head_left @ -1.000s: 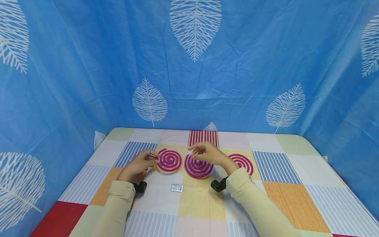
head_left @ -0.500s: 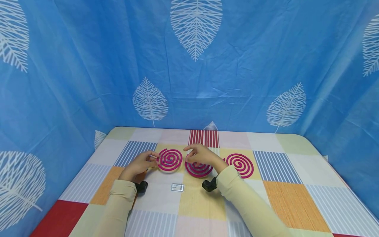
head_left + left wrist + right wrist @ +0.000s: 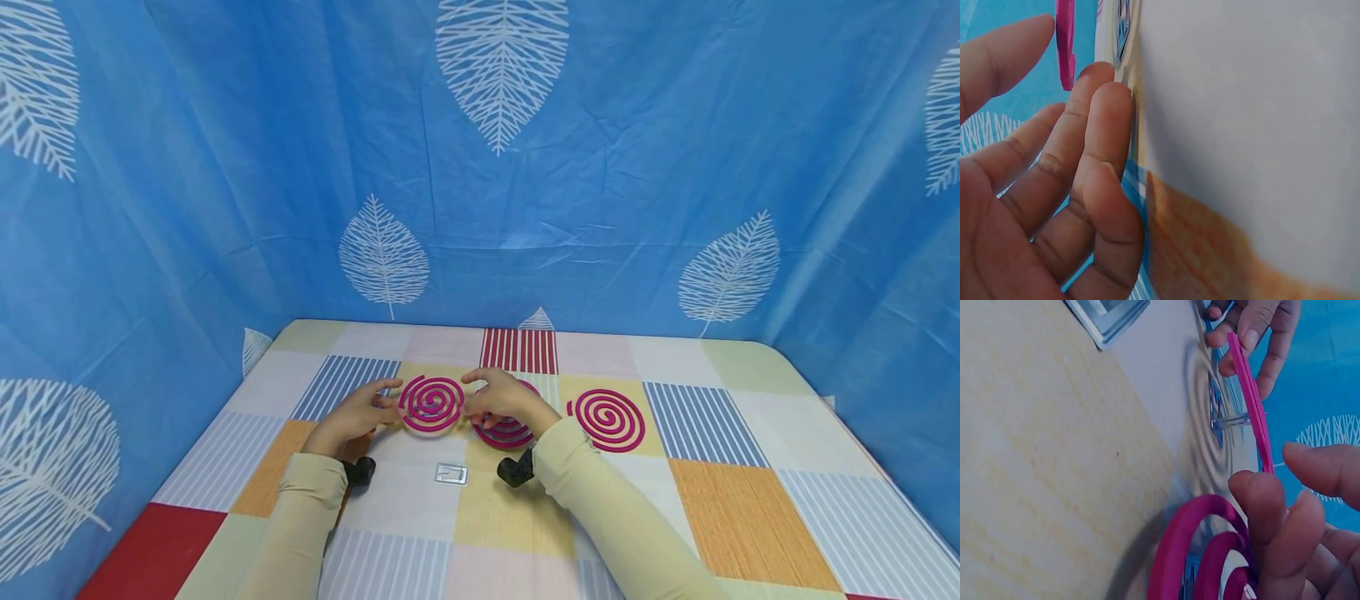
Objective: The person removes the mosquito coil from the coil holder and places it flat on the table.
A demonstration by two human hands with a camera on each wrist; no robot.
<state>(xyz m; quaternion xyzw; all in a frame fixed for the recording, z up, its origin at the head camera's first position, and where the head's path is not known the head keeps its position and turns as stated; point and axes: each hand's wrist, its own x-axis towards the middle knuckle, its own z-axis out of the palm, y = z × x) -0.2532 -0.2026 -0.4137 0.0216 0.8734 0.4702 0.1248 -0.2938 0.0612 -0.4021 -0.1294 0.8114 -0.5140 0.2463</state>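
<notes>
- Head view: L hand + R hand flank L coil; fingers loose, no pinch seen, contact unclear.
- Risk: uneven nudge prob. tips it off thin stand; low R hand may knock mid coil.

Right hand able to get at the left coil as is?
Probably yes: the right hand is beside the left coil, with nothing visible between its fingers and the coil's edge. The left hand is on the opposite side.

left coil: magenta spiral, raised on metal stand, between left hand and right hand | middle coil: magenta spiral, partly hidden by right hand | right coil: magenta spiral, fully visible, apart from middle coil
</notes>
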